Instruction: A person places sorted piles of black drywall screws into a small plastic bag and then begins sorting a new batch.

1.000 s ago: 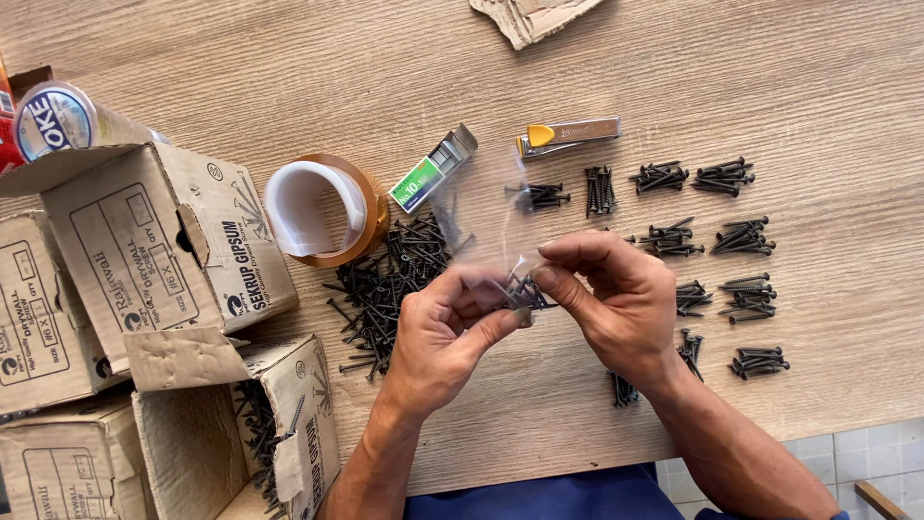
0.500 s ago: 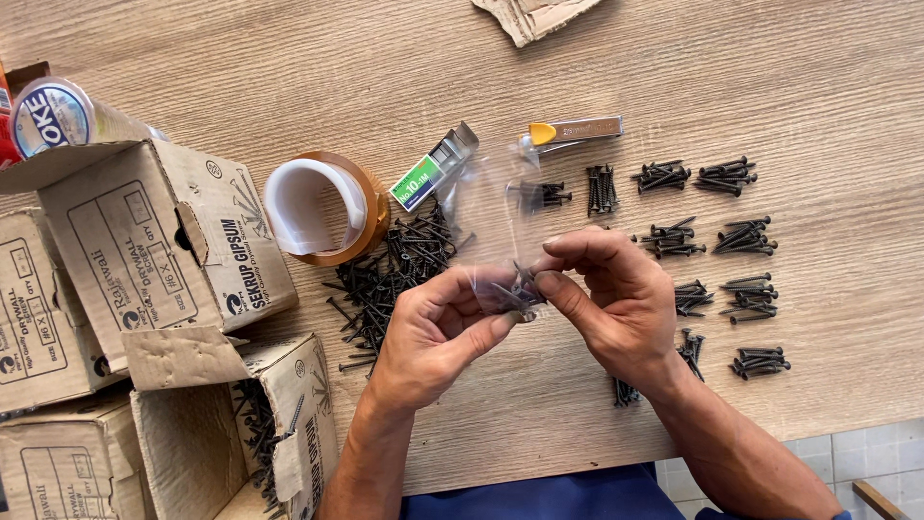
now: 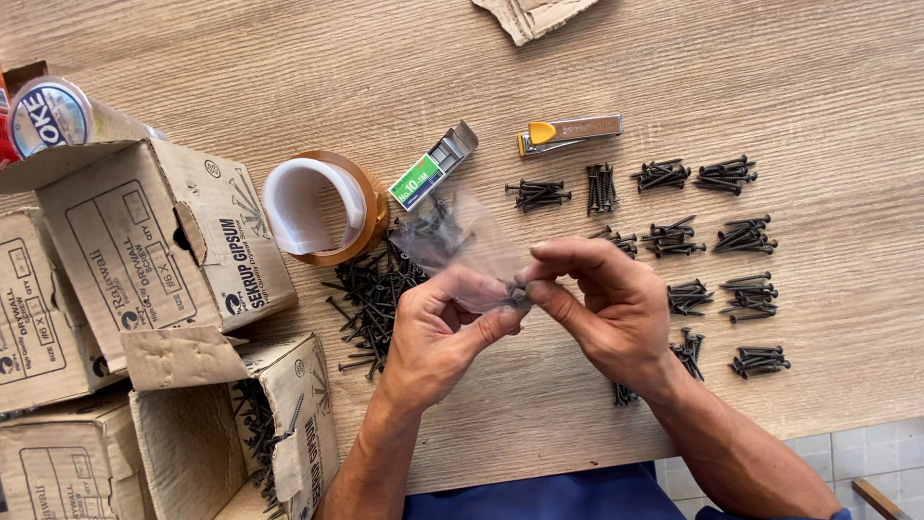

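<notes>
Over the wooden table (image 3: 577, 58), my left hand (image 3: 438, 337) and my right hand (image 3: 602, 308) meet, both pinching a small clear plastic bag (image 3: 467, 241) with a bunch of black screws (image 3: 515, 292) at the fingertips. The bag's open end stands up and away from me. A loose heap of black screws (image 3: 371, 294) lies just left of my left hand. Small sorted bundles of screws (image 3: 712, 241) lie in rows to the right of my right hand.
A roll of brown tape (image 3: 318, 207), a small green staple box (image 3: 428, 171) and a metal stapler (image 3: 568, 133) lie beyond the hands. Several cardboard screw boxes (image 3: 144, 250) crowd the left side, one open with screws (image 3: 260, 424). A can (image 3: 53, 114) lies far left.
The clear bag has risen and spread more upright between my fingers; both hands shifted only slightly.
</notes>
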